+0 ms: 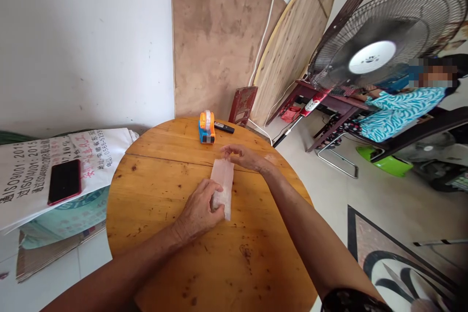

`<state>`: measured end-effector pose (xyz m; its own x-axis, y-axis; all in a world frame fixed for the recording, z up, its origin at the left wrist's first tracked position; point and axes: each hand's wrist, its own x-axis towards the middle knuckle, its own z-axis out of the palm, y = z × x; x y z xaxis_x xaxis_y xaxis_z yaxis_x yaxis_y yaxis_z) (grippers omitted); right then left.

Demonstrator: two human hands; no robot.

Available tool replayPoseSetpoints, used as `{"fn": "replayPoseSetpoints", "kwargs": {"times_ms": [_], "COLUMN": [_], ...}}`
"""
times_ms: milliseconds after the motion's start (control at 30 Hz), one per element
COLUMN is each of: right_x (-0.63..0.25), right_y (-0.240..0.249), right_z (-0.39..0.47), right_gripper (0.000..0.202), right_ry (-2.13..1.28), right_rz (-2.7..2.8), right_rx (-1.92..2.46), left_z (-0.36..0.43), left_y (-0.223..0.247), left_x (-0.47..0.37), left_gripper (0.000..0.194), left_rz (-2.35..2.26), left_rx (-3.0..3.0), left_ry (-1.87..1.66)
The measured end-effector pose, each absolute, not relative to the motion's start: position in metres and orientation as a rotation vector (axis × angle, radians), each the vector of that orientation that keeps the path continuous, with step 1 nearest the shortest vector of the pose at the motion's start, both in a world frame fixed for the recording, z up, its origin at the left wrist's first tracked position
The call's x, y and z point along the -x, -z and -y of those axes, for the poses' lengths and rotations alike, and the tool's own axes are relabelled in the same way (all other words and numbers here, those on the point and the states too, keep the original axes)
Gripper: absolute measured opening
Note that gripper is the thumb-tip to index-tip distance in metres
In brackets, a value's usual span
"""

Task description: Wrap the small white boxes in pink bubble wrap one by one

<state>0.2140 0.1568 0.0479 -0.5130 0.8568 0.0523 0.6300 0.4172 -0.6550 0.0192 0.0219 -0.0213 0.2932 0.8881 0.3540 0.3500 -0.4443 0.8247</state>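
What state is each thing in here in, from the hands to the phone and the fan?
Left hand: gripping the packet
Right hand: fingers curled, contact unclear
Packet: lying on the table
Phone: face up, screen dark
Round wooden board: leaning, on edge
Fan: cannot tell whether spinning

Two hands, one left hand (199,209) and one right hand (243,157), are appearing with one pale packet (222,187) and one round table (146,195). One phone (65,182), one black handheld device (224,127) and one large fan (372,57) are also featuring, while one round wooden board (292,34), one green basin (383,160) and one seated person (398,109) are joining the count; orange-and-blue tape gear (206,129) is showing as one piece or two, unclear which.
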Motion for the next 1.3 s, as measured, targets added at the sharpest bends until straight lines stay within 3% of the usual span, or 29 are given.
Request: {"fn": "replayPoseSetpoints", "kwargs": {"times_ms": [400, 633, 967, 1300], "right_x": [-0.192, -0.213, -0.209, -0.192], "right_y": [-0.022, -0.011, -0.002, -0.001], "right_z": [-0.157, -0.127, -0.116, -0.117], "right_gripper": [0.033, 0.043, 0.031, 0.024], "right_ry": [-0.639, -0.511, -1.021, -1.159], "right_rz": [2.317, 1.895, 1.521, 1.503], "right_rx": [1.377, 1.616, 1.797, 1.669], "left_z": [-0.024, -0.025, -0.024, -0.023], "left_y": [0.022, 0.026, 0.030, 0.025], "left_x": [-0.015, -0.016, -0.018, -0.016], "left_gripper": [0.045, 0.039, 0.038, 0.039], "left_rz": [-1.054, -1.040, -1.058, -1.049], "left_rx": [-2.156, -2.199, -2.198, -2.305], "left_ry": [-1.065, -1.100, -1.125, -1.118]}}
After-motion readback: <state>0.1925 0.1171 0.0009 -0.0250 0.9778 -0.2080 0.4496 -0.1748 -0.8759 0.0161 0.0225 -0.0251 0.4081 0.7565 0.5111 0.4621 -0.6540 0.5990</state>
